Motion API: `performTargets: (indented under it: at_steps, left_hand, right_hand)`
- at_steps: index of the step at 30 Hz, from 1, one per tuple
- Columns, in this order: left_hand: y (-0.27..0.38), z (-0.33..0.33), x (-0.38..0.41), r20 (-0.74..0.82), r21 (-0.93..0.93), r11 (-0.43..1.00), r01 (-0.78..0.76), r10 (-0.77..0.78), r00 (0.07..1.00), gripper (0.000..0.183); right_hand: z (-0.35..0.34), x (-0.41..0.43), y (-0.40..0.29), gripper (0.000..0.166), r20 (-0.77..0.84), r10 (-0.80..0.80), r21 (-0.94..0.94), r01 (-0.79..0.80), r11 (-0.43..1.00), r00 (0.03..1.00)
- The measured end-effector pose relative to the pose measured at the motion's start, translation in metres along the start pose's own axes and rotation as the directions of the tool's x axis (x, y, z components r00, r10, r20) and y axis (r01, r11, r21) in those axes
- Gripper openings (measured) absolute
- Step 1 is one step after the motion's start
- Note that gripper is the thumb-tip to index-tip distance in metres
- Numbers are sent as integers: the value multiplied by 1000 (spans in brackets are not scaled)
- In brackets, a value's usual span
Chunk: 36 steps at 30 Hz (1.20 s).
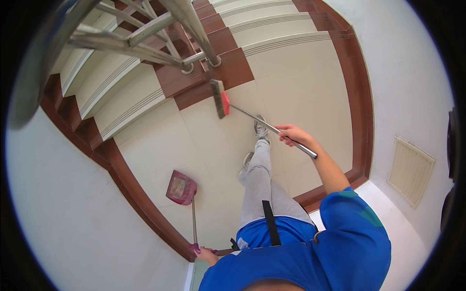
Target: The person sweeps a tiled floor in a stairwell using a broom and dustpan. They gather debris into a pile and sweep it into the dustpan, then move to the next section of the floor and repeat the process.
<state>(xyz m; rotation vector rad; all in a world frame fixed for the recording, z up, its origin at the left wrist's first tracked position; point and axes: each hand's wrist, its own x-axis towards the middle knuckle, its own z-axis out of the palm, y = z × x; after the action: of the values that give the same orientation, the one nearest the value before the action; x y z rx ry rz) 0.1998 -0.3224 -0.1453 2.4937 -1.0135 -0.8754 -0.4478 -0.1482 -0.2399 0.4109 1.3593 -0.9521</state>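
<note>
My right hand (pixel 295 135) grips the metal handle of a broom (pixel 267 125) near its upper end. The broom's red head (pixel 225 103), with dark and pale bristles, is at the landing floor beside the brown tile border by the stair railing. Low on the left, my left hand (pixel 207 254) is closed around the purple-topped handle of a long-handled dustpan (pixel 194 222). Its pink-purple pan (pixel 181 188) is over the floor to the left of my legs, with a greyish-brown patch inside. Whether the pan touches the floor is hard to tell.
Metal stair railings (pixel 153 47) stand at the upper left, their posts set in brown tile. Steps (pixel 120 105) lie on the left and more steps (pixel 269 25) at the top. White walls flank the cream-tiled landing (pixel 302 87); a vent cover (pixel 411 171) is on the right wall.
</note>
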Motion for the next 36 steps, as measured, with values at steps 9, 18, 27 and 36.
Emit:
performTargets:
  at_steps: [9, 18, 27, 36]
  left_hand:
    - [51, 40, -78, -43, 91, 995, 43, -39, 998, 51]
    - [67, 74, -121, -41, 106, 992, 62, -58, 997, 41]
    - [79, 74, -136, -48, 128, 986, 106, -100, 994, 31]
    - [38, 101, -156, -64, 86, 961, 264, -259, 964, 22]
  right_hand:
    - [-47, -55, -56, 59, 113, -33, 40, 29, 999, 993]
    - [-93, -5, -68, 60, 101, -61, 238, 36, 971, 993]
    - [-171, -78, -33, 59, 138, -156, 551, 55, 832, 978]
    - [-164, 1, -90, 64, 88, -175, 335, 137, 932, 981]
